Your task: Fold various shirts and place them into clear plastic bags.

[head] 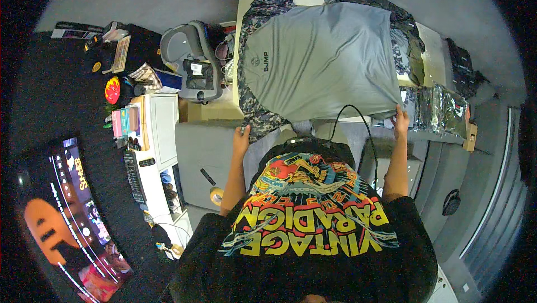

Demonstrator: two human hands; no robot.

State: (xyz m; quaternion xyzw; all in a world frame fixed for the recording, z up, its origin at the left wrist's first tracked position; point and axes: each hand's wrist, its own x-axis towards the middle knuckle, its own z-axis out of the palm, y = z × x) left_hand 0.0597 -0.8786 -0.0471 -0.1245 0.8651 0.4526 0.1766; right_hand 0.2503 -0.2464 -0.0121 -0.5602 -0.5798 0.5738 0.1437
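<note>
A grey long-sleeved shirt (319, 59) with camouflage sleeves lies spread over a pale table (240, 13), its collar side towards the left and its hem towards the right. My left hand (241, 135) pinches the near camouflage sleeve (266, 124) by its edge. At the near right corner of the shirt, my right hand (401, 120) grips the hem between thumb and fingers. Small dark lettering and a round emblem mark the chest. Another camouflage garment (400, 51) shows beyond the hem, partly hidden by the shirt.
Clear-wrapped garments (440, 108) lie at the right. A grey infant carrier (212, 47) holding a dark package stands left of the table. A tape roll (217, 196) rests on a grey cushioned seat (201, 156). A black cable (369, 131) loops up before me. A white cabinet (163, 126) stands left.
</note>
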